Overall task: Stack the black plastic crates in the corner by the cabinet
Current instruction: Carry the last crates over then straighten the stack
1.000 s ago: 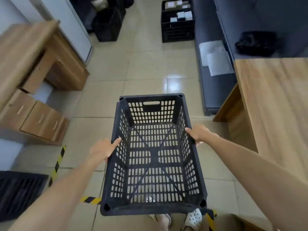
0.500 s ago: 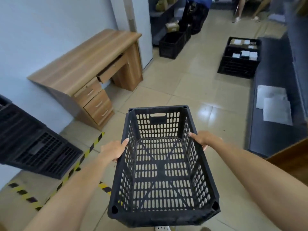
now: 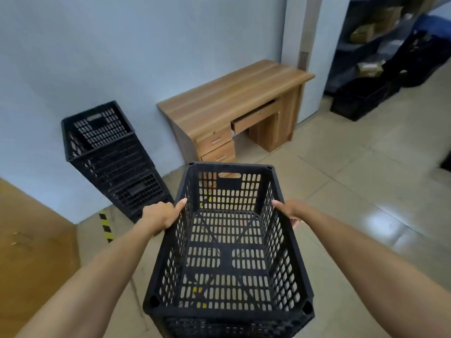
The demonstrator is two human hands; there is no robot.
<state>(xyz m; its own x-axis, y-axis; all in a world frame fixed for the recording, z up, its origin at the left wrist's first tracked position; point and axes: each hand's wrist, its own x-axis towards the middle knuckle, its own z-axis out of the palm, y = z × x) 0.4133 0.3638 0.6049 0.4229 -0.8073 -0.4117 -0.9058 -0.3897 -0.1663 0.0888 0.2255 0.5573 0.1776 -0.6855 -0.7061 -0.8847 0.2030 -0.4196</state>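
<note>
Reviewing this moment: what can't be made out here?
Head view only:
- Stack of crates: crate count unclear; blurred dark sides merge.
- Right hand: fingers hidden behind the held crate wall.
- Shelf boxes: blurred, labels unreadable.
- Brown surface: cut off by left edge.

The view has been swung leftward since a second ago. The stack of black perforated plastic crates (image 3: 109,157), cut off at the left edge half a second ago, is now seen whole against the pale blue wall (image 3: 122,50). The wooden desk with drawers (image 3: 234,111) is now placed just right of that stack. A brown wooden cabinet surface (image 3: 31,242) has been brought in left of the stack. The dark sofa has been lost from view.
</note>
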